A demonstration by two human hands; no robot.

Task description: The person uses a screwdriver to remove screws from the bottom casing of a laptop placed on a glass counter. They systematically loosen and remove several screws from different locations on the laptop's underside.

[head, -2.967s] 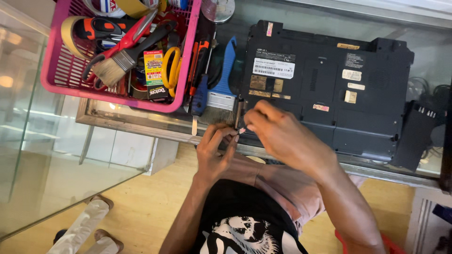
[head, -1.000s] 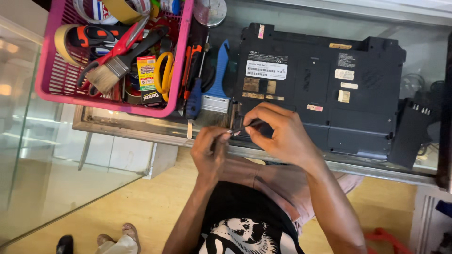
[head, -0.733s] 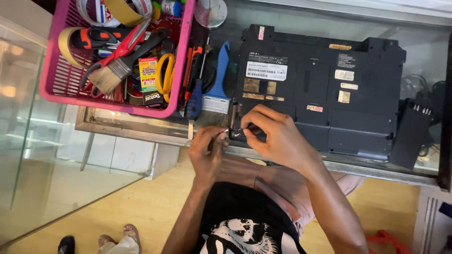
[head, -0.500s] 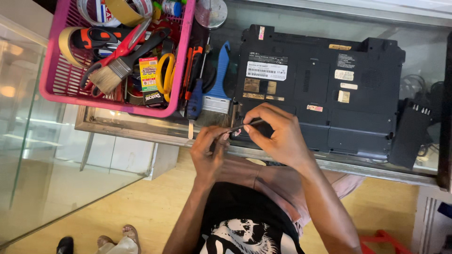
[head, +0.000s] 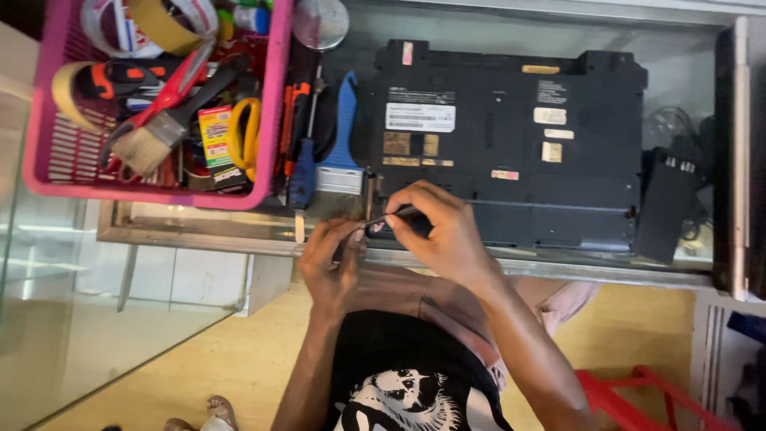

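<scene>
Underside up: black laptop [head: 511, 144], several stickers.

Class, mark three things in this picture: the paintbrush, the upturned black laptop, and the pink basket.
paintbrush [head: 152, 148], head view, on its pale bristles.
laptop [head: 511, 144], head view, on the middle of its black underside.
pink basket [head: 275, 104], head view, on its right wall.

There is just one camera, and it sits on the person's head and looks almost straight down. It is close to the left hand [head: 331, 259] and the right hand [head: 435, 231], which meet near the middle of the picture at the near edge of a glass counter [head: 199, 222]. Higher up in the picture it sees a black laptop [head: 511, 136] lying bottom-up and a pink basket [head: 275, 104], and lower down it sees the person's own shirt and the floor.
</scene>
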